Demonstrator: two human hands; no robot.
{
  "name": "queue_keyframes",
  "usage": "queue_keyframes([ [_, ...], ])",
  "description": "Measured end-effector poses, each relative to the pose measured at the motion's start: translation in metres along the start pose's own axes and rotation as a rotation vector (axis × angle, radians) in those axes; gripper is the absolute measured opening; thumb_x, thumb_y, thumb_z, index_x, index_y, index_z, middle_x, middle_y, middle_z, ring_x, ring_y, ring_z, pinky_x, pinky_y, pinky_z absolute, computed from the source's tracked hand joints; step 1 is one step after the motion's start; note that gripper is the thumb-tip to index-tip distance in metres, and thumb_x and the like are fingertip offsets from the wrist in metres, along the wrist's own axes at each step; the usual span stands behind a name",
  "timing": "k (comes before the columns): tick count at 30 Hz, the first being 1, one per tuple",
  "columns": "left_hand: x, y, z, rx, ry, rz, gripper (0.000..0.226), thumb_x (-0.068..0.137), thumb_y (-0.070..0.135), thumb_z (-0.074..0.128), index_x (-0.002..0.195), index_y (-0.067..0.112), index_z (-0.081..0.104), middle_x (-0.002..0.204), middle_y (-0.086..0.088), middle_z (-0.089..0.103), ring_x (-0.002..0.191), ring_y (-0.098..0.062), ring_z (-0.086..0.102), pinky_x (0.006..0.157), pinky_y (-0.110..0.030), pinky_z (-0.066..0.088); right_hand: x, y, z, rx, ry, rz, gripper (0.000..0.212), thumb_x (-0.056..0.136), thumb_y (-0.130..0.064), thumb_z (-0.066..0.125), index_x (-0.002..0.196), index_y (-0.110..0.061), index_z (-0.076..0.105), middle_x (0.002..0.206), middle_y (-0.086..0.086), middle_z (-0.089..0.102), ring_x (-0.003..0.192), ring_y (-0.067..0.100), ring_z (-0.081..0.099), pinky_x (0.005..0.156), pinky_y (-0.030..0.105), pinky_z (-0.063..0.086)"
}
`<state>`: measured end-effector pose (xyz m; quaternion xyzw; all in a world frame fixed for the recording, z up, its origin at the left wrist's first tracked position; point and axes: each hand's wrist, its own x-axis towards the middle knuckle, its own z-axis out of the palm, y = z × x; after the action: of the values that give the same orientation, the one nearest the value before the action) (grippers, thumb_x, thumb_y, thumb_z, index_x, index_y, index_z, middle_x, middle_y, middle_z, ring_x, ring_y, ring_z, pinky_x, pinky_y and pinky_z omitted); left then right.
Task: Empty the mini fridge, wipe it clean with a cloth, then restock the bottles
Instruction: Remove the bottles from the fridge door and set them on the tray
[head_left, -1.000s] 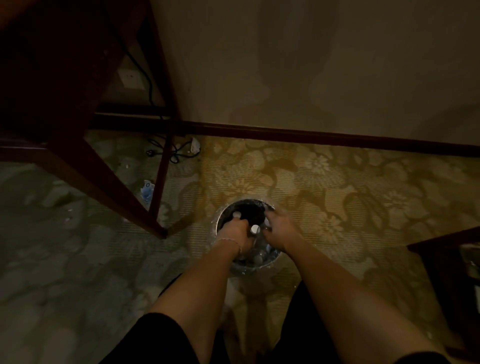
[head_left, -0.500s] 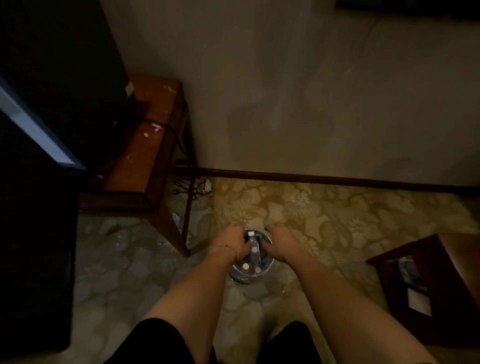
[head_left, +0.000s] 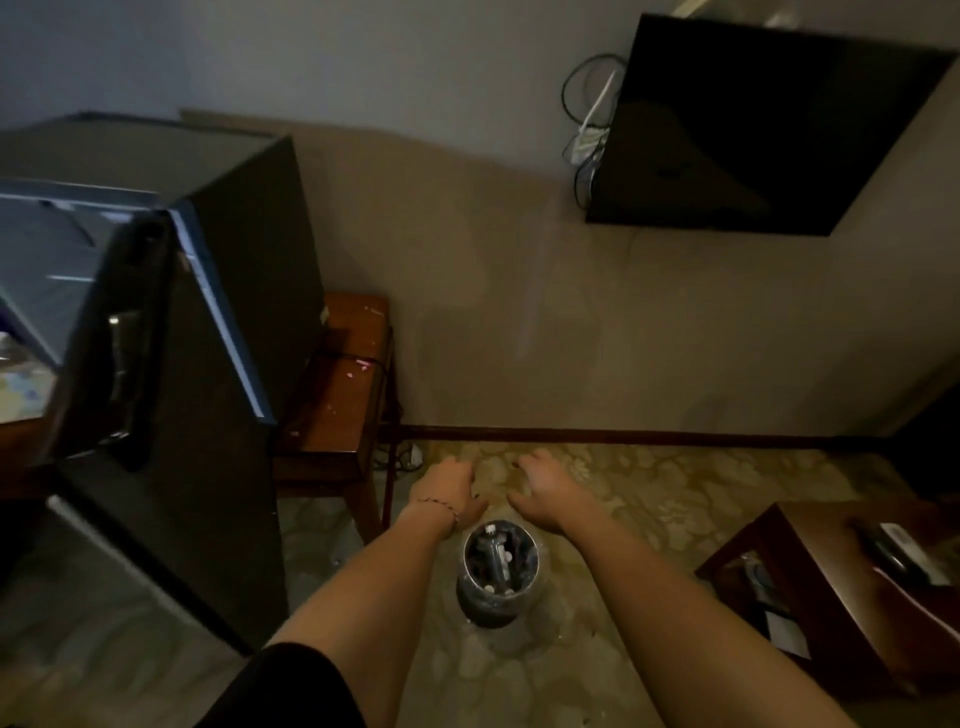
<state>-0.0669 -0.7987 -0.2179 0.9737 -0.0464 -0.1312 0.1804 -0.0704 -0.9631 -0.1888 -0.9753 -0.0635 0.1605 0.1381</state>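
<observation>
Bottles (head_left: 497, 558) now sit in the bucket (head_left: 496, 597) on the carpet, just below both sets of fingers, which gripped them half a second ago. Left hand (head_left: 448, 491) and right hand (head_left: 545, 488) hover empty, fingers loosely apart; the mini fridge (head_left: 171, 364) stands left, likely ready for wiping.

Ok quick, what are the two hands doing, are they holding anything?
Left hand: open, holding nothing, above the bin of bottles.
Right hand: open, fingers relaxed, holding nothing.

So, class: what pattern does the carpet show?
A yellow-gold floral pattern on the carpet, clearest in the head view.
</observation>
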Motion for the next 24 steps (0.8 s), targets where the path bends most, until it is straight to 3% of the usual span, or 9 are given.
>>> queue_keyframes([
  [8,-0.124,-0.041,-0.035,0.002,0.129,-0.101,0.042,0.091,0.042,0.057,0.126,0.02,0.053,0.13,-0.005,0.048,0.119,-0.026,0.048,0.097,-0.044,0.048,-0.082,-0.062,0.012,0.062,0.108,-0.172,0.06,0.094,-0.04,0.059,0.148,-0.02,0.039,0.145,0.0,0.038,0.126,0.022,0.05,0.1,0.039,0.048],
  [12,-0.189,-0.073,-0.041,-0.057,0.272,-0.188,0.037,0.09,0.042,0.057,0.122,0.023,0.053,0.122,-0.001,0.048,0.114,-0.022,0.047,0.092,-0.042,0.051,-0.114,-0.105,0.023,0.091,0.16,-0.289,0.057,0.099,-0.043,0.051,0.148,-0.018,0.039,0.144,-0.001,0.037,0.124,0.021,0.051,0.095,0.038,0.049],
  [21,-0.271,-0.138,-0.071,-0.044,0.369,-0.21,0.032,0.09,0.043,0.058,0.117,0.028,0.054,0.121,0.003,0.049,0.113,-0.019,0.05,0.092,-0.037,0.051,-0.147,-0.214,0.024,0.106,0.231,-0.444,0.064,0.099,-0.056,0.045,0.151,-0.021,0.033,0.15,-0.003,0.031,0.131,0.021,0.045,0.097,0.04,0.049],
  [24,-0.285,-0.17,-0.083,-0.036,0.388,-0.189,0.04,0.087,0.043,0.064,0.122,0.026,0.056,0.124,0.003,0.05,0.114,-0.017,0.048,0.09,-0.036,0.052,-0.155,-0.251,0.022,0.184,0.34,-0.502,0.071,0.096,-0.057,0.048,0.153,-0.021,0.026,0.154,-0.002,0.026,0.137,0.021,0.04,0.103,0.042,0.047],
])
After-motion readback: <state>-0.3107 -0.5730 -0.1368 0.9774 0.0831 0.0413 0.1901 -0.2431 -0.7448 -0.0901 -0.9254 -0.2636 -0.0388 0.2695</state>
